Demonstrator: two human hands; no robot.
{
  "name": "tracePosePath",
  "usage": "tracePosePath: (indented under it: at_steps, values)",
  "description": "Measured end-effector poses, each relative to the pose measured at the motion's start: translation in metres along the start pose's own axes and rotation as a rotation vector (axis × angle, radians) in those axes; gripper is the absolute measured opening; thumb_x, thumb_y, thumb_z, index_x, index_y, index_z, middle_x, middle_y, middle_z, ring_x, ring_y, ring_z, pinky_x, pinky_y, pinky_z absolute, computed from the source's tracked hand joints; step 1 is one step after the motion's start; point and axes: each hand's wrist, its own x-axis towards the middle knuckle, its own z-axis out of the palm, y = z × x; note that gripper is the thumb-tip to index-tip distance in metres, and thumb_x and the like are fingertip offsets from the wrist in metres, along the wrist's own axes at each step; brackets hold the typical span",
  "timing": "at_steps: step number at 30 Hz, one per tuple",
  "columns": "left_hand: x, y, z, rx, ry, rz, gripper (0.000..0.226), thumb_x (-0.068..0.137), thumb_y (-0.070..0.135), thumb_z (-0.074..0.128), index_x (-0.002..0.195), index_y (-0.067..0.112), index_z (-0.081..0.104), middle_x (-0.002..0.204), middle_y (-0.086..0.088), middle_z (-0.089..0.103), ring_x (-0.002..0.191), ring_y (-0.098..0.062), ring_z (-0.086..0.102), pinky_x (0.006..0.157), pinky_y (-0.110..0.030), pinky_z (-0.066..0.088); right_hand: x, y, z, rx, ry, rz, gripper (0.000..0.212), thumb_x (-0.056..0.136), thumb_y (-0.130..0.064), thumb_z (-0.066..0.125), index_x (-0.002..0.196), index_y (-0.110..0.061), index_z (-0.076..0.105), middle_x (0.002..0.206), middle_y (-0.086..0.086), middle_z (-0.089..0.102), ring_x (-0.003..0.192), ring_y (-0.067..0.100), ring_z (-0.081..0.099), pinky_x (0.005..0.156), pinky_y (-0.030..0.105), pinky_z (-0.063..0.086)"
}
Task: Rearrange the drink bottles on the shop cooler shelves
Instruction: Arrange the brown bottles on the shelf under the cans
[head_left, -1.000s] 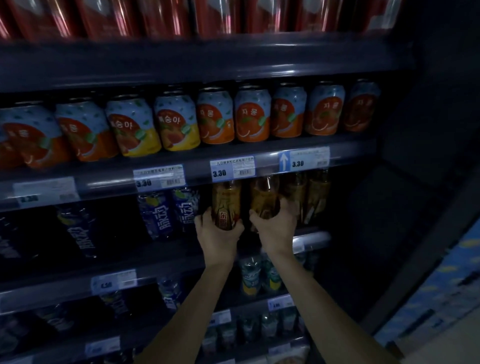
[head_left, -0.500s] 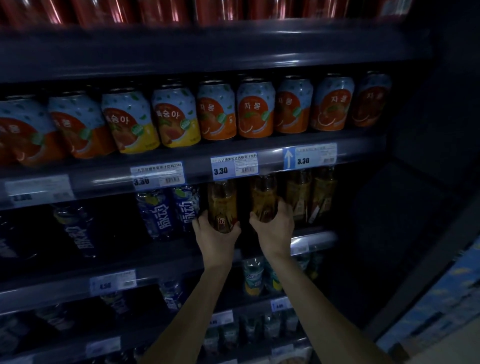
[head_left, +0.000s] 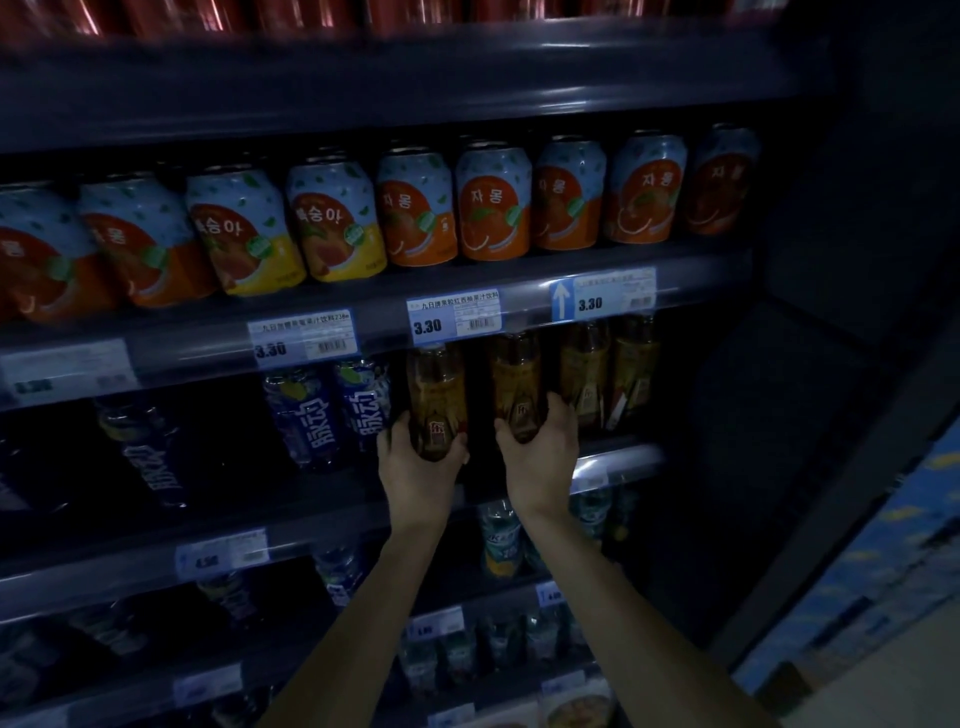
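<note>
Two amber tea bottles stand upright on the dim middle cooler shelf (head_left: 618, 462). My left hand (head_left: 415, 462) is wrapped around the base of the left amber bottle (head_left: 435, 395). My right hand (head_left: 543, 457) grips the lower part of the right amber bottle (head_left: 517, 384). A dark gap separates the two bottles. Two more amber bottles (head_left: 608, 374) stand just right of my right hand. Blue-labelled drink bottles (head_left: 332, 410) stand close to the left of my left hand.
A row of orange and yellow fruit-juice cans (head_left: 452, 208) fills the shelf above, with 3.30 price tags (head_left: 454, 317) on its edge. Red cans (head_left: 291, 15) line the top. Lower shelves hold small bottles (head_left: 501, 540). The cooler's dark side wall (head_left: 831, 364) rises at right.
Both hands keep their hold on the two amber bottles. The left bottle has shifted slightly left, widening the gap between them. The camera view has drifted a little.
</note>
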Motion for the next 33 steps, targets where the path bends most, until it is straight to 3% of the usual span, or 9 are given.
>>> tracePosePath:
  at_steps: [4,9,15,23,28,33]
  values:
    - [0.000,0.005,0.006,-0.006,0.002,0.015,0.075,0.074,0.033,0.079,0.135,0.004,0.045,0.123,-0.008,0.048,0.114,-0.019,0.050,0.099,-0.030,0.044,0.003,-0.002,0.002,-0.027,0.000,0.007,0.068,0.086,-0.032,0.070,0.140,-0.006,0.038,0.140,0.011,0.040,0.126,0.025,0.043,0.093,0.023,0.033]
    - [-0.003,0.011,0.019,-0.004,0.007,0.000,0.077,0.074,0.034,0.079,0.136,0.006,0.043,0.119,-0.004,0.047,0.109,-0.013,0.048,0.094,-0.019,0.037,0.007,-0.002,-0.001,-0.063,0.010,-0.019,0.064,0.085,-0.031,0.071,0.135,-0.004,0.041,0.131,0.010,0.044,0.119,0.026,0.048,0.094,0.033,0.044]
    - [-0.004,0.012,0.028,-0.008,0.021,-0.009,0.077,0.074,0.034,0.079,0.136,0.005,0.042,0.121,-0.004,0.045,0.102,-0.004,0.042,0.092,-0.015,0.034,0.009,0.001,-0.003,-0.074,0.025,-0.033,0.062,0.084,-0.032,0.072,0.132,-0.003,0.045,0.129,0.010,0.047,0.118,0.024,0.049,0.092,0.031,0.043]
    - [-0.002,0.015,0.035,-0.028,0.014,-0.021,0.075,0.075,0.032,0.079,0.135,0.004,0.043,0.120,-0.004,0.044,0.100,-0.004,0.043,0.086,-0.003,0.029,0.011,0.002,-0.002,-0.234,0.089,-0.047,0.064,0.081,-0.039,0.072,0.129,-0.004,0.048,0.123,0.011,0.055,0.115,0.027,0.049,0.089,0.043,0.048]
    - [-0.003,0.013,0.033,-0.061,0.007,-0.036,0.078,0.074,0.033,0.079,0.137,0.007,0.042,0.121,-0.004,0.044,0.107,-0.009,0.046,0.092,-0.015,0.035,0.009,0.003,-0.002,-0.190,0.091,-0.028,0.062,0.083,-0.038,0.070,0.131,-0.005,0.048,0.126,0.011,0.053,0.117,0.027,0.049,0.090,0.042,0.048]
    - [-0.006,0.011,0.026,-0.093,-0.010,-0.021,0.079,0.075,0.033,0.078,0.140,0.015,0.037,0.117,0.004,0.040,0.108,-0.006,0.043,0.094,-0.019,0.037,-0.002,0.003,-0.004,-0.054,0.094,-0.015,0.054,0.088,-0.038,0.064,0.130,-0.009,0.047,0.126,0.006,0.051,0.114,0.022,0.052,0.083,0.029,0.044]
